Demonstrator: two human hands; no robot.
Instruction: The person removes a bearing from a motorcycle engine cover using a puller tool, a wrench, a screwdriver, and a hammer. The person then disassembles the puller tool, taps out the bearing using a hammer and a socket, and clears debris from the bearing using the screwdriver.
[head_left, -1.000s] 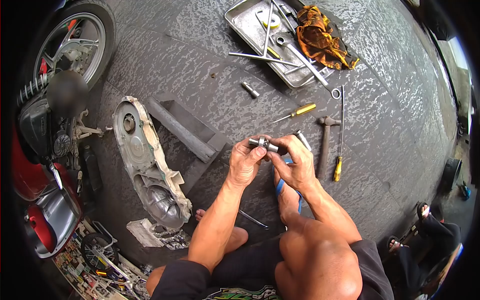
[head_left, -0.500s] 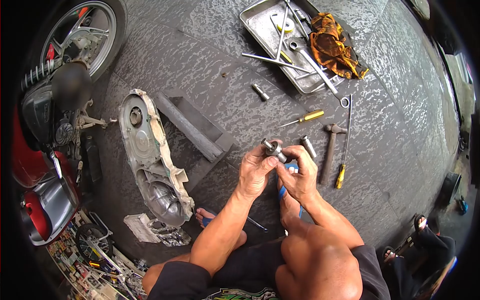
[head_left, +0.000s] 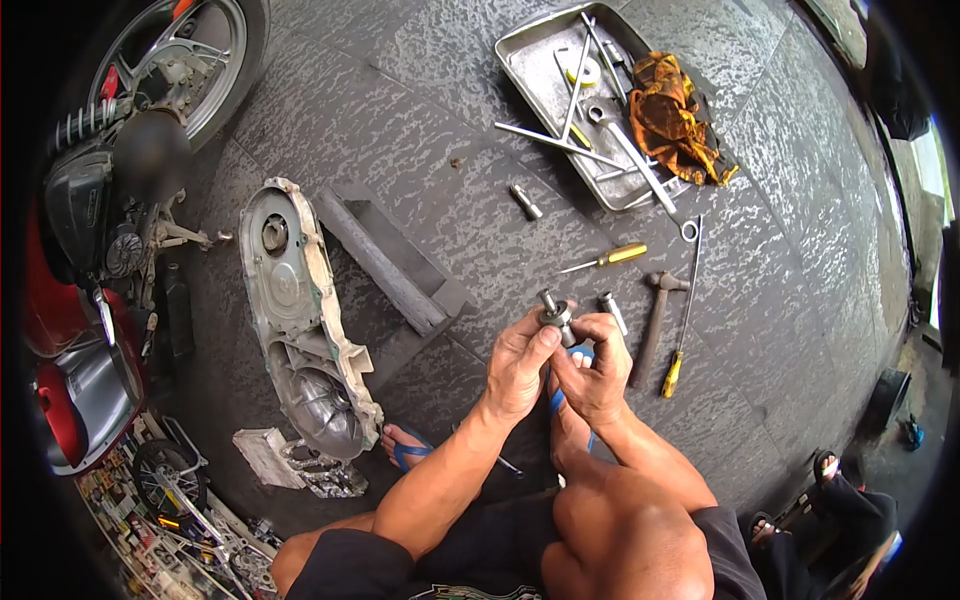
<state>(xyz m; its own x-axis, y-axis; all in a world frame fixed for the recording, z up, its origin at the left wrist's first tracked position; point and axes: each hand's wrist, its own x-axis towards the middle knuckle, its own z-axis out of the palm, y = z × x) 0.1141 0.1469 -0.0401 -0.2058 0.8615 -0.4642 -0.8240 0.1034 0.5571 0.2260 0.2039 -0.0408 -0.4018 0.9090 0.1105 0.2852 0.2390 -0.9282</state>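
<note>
My left hand (head_left: 517, 368) is closed round a small steel bearing with a shaft (head_left: 556, 312), thumb pressed on its side. The thin shaft end stands up out of the ring, nearly upright. My right hand (head_left: 592, 372) has its fingers curled against the same part from the other side; its fingertips are partly hidden. Just beyond the right hand lies a steel socket (head_left: 614, 312). A screwdriver with a yellow handle (head_left: 622, 254) lies farther ahead, and a second socket (head_left: 525, 202) is beyond it. To the right is a hammer (head_left: 656, 325), beside a long screwdriver (head_left: 674, 372).
A metal tray (head_left: 518, 62) with wrenches and an orange-black rag (head_left: 672, 115) is ahead. At left are an engine casing (head_left: 290, 290), a wooden block (head_left: 385, 262) and a motorcycle (head_left: 85, 230). Another person's legs (head_left: 840, 515) show at lower right.
The bearing with its shaft has turned more upright in my hands, and my right fingers have curled in closer round it. The whole view has shifted slightly.
</note>
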